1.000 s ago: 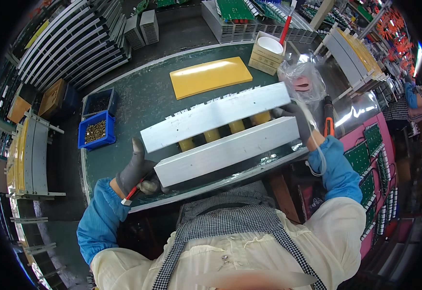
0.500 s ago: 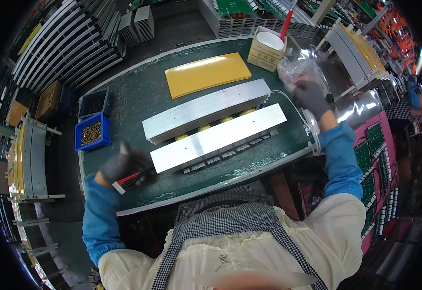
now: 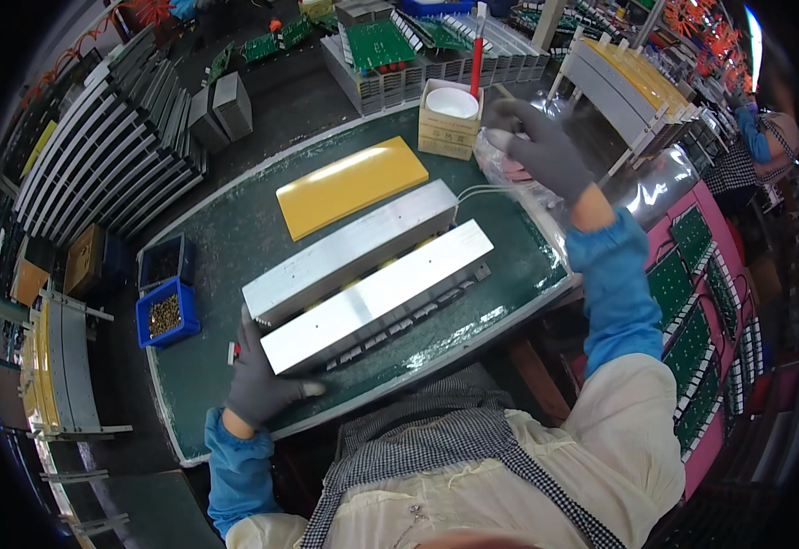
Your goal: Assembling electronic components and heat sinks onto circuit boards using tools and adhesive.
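On the green work table lies an assembly with two silver metal bars (image 3: 377, 302), and small dark parts run along its near edge. My gloved left hand (image 3: 260, 380) is at its left end, thumb stretched out and fingers lying along the end. A small white-and-red connector (image 3: 234, 351) shows beside those fingers. My gloved right hand (image 3: 546, 151) is raised over a clear plastic bag (image 3: 500, 163), beside a small carton (image 3: 447, 123) holding a white round container. Its fingers are bent together near a thin tan stick-like thing (image 3: 506, 91), too small to name. White wires run from the assembly towards the bag.
A yellow sheet (image 3: 352, 188) lies behind the bars. A blue bin of small brass-coloured parts (image 3: 167, 316) and a dark bin (image 3: 165, 263) stand at left. Metal profiles (image 3: 97, 146) are stacked far left; green circuit boards (image 3: 692, 302) lie on a pink surface at right. A red-handled tool (image 3: 476, 64) stands by the carton.
My left hand has moved from the wire bundle to the bar assembly's left end. My right hand has lifted off the bag towards the carton. The view has turned.
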